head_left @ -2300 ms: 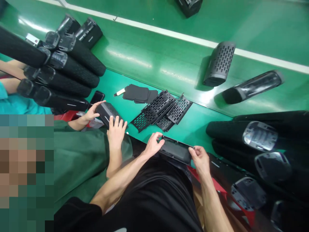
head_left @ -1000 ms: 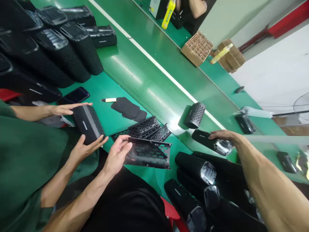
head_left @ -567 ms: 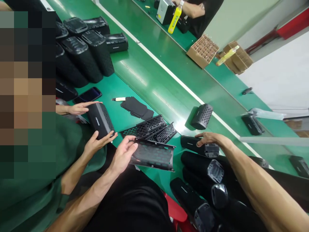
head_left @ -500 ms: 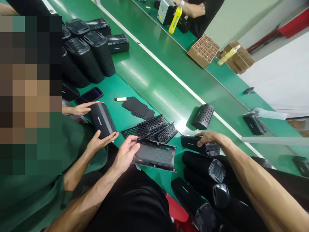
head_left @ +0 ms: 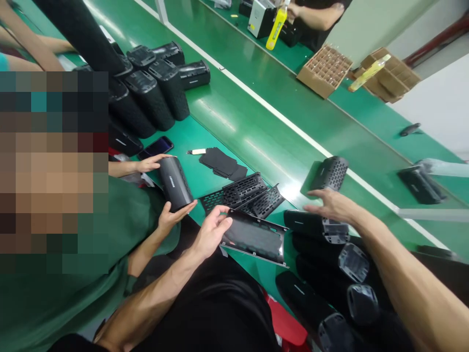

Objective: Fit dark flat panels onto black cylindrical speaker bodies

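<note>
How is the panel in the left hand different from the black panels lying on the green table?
The held panel is gripped at its end by the left hand and kept off the table; the loose panels lie piled on the table. The held panel's holes look covered and dark; the loose panels show open slots. Both are black and elongated.

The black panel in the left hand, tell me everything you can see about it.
The black panel is a long, shallow, curved piece that looks like dark plastic, with faint rows of slots and a pale edge along its near side. The left hand grips its left end, holding it roughly level over the person's lap at the edge of the green table. Nothing else touches it.
</note>
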A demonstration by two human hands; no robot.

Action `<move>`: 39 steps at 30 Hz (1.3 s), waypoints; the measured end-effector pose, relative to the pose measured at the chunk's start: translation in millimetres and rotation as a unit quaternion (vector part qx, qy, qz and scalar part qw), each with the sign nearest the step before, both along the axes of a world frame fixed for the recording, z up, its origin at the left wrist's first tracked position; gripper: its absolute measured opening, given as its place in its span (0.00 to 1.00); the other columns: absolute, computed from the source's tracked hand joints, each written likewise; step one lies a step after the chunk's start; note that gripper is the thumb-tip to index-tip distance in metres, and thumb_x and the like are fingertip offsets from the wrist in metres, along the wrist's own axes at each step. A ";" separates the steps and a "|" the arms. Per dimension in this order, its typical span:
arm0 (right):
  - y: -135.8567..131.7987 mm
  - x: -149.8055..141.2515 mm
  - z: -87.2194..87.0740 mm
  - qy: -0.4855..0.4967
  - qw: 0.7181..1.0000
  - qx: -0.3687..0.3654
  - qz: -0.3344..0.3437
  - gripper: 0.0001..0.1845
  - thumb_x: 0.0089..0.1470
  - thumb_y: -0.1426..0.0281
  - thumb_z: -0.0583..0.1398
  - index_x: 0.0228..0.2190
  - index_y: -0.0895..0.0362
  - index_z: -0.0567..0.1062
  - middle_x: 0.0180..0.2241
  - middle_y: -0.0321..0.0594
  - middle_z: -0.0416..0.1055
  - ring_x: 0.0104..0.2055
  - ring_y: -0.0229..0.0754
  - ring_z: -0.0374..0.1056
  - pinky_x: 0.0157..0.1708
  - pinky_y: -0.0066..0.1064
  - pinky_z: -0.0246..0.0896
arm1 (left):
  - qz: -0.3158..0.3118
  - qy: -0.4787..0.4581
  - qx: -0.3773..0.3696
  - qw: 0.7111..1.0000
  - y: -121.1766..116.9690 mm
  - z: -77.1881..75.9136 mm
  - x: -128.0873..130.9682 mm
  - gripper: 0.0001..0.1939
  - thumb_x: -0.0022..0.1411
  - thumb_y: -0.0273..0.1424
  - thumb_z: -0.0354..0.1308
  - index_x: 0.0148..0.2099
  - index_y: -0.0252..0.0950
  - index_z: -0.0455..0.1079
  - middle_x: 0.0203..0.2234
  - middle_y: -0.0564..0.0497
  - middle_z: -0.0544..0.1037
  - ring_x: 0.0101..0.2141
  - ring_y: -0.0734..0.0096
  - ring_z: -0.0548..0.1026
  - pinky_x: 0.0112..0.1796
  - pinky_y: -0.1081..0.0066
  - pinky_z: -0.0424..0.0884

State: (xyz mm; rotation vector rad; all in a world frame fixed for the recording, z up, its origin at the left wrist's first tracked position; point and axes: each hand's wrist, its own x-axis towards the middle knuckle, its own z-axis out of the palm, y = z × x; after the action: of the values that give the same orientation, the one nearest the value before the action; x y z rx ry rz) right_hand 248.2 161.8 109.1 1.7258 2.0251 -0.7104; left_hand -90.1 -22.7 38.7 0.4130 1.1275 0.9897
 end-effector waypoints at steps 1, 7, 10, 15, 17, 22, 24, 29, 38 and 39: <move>-14.4 -5.2 8.3 0.060 0.996 0.036 -0.056 0.31 0.56 0.49 0.63 0.55 0.54 0.78 0.54 0.54 0.76 0.54 0.62 0.74 0.54 0.48 0.68 | -0.003 -0.005 -0.002 1.000 0.0 1.1 0.3 0.26 0.59 0.46 0.69 0.51 0.41 0.62 0.31 0.57 0.71 0.24 0.75 0.73 0.23 0.72 0.78; -155.1 -55.5 -3.6 0.382 0.827 0.078 -0.405 0.44 0.43 0.46 0.74 0.59 0.47 0.72 0.54 0.49 0.76 0.54 0.58 0.74 0.48 0.43 0.73 | -0.006 -0.025 -0.017 1.000 -0.4 6.3 -1.0 0.26 0.57 0.46 0.70 0.49 0.41 0.62 0.30 0.57 0.73 0.24 0.74 0.74 0.23 0.73 0.75; -208.2 -80.0 -33.8 0.459 0.725 -0.052 -0.512 0.39 0.38 0.47 0.76 0.48 0.52 0.78 0.44 0.46 0.79 0.39 0.50 0.76 0.33 0.36 0.73 | -0.033 -0.035 -0.024 0.999 -1.1 5.0 0.3 0.26 0.58 0.45 0.70 0.49 0.40 0.63 0.31 0.56 0.74 0.25 0.73 0.74 0.24 0.73 0.74; -235.1 -87.0 -51.1 0.501 0.633 -0.101 -0.581 0.27 0.39 0.47 0.76 0.26 0.55 0.78 0.21 0.34 0.70 0.18 0.36 0.60 0.18 0.29 0.59 | -0.086 -0.045 -0.023 0.995 -5.2 1.3 3.4 0.27 0.54 0.35 0.70 0.52 0.39 0.63 0.36 0.53 0.75 0.29 0.74 0.75 0.30 0.74 0.72; -238.2 -78.7 -51.4 0.490 0.629 -0.113 -0.593 0.29 0.40 0.45 0.75 0.23 0.56 0.76 0.18 0.35 0.67 0.18 0.37 0.60 0.18 0.30 0.58 | -0.111 -0.053 -0.028 0.992 -7.1 1.4 3.9 0.29 0.51 0.30 0.69 0.53 0.39 0.63 0.37 0.54 0.75 0.31 0.75 0.75 0.33 0.75 0.70; -250.2 -62.4 -53.0 0.484 0.638 -0.093 -0.592 0.31 0.42 0.42 0.74 0.21 0.57 0.75 0.18 0.34 0.66 0.19 0.35 0.57 0.20 0.28 0.54 | -0.134 -0.060 -0.058 0.988 -9.5 3.5 8.6 0.28 0.51 0.31 0.69 0.53 0.40 0.63 0.36 0.55 0.74 0.31 0.75 0.74 0.32 0.75 0.67; -254.6 -61.7 -52.8 0.493 0.638 -0.081 -0.586 0.30 0.43 0.44 0.74 0.22 0.56 0.73 0.18 0.31 0.63 0.19 0.34 0.54 0.19 0.27 0.52 | -0.122 -0.042 -0.065 0.990 -9.8 3.0 12.4 0.26 0.54 0.36 0.70 0.52 0.40 0.63 0.35 0.55 0.73 0.30 0.75 0.73 0.31 0.75 0.67; -261.0 -62.0 -54.5 0.507 0.622 -0.079 -0.592 0.27 0.45 0.44 0.74 0.29 0.53 0.74 0.24 0.32 0.68 0.22 0.37 0.59 0.20 0.27 0.57 | -0.121 -0.037 -0.059 0.990 -12.1 -0.3 21.5 0.25 0.55 0.39 0.70 0.49 0.40 0.63 0.34 0.55 0.75 0.28 0.75 0.73 0.30 0.75 0.67; -264.8 -55.6 -56.1 0.494 0.619 -0.080 -0.605 0.29 0.42 0.43 0.74 0.25 0.53 0.71 0.21 0.30 0.65 0.21 0.36 0.56 0.22 0.27 0.54 | -0.126 -0.041 -0.055 0.990 -16.4 0.2 26.2 0.24 0.56 0.38 0.69 0.51 0.40 0.65 0.35 0.54 0.75 0.29 0.74 0.73 0.32 0.74 0.68; -265.8 -54.3 -56.3 0.492 0.620 -0.078 -0.606 0.30 0.42 0.43 0.74 0.25 0.53 0.71 0.20 0.30 0.64 0.21 0.35 0.55 0.22 0.27 0.53 | -0.129 -0.038 -0.053 0.989 -16.9 -0.8 25.9 0.24 0.56 0.38 0.68 0.51 0.40 0.65 0.35 0.54 0.75 0.29 0.75 0.72 0.31 0.75 0.66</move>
State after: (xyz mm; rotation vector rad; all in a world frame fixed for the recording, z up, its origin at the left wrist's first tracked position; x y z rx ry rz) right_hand 194.0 -104.0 52.8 2.7714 0.6122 -2.5829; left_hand -64.2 -39.6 37.9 0.4206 1.0233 0.7094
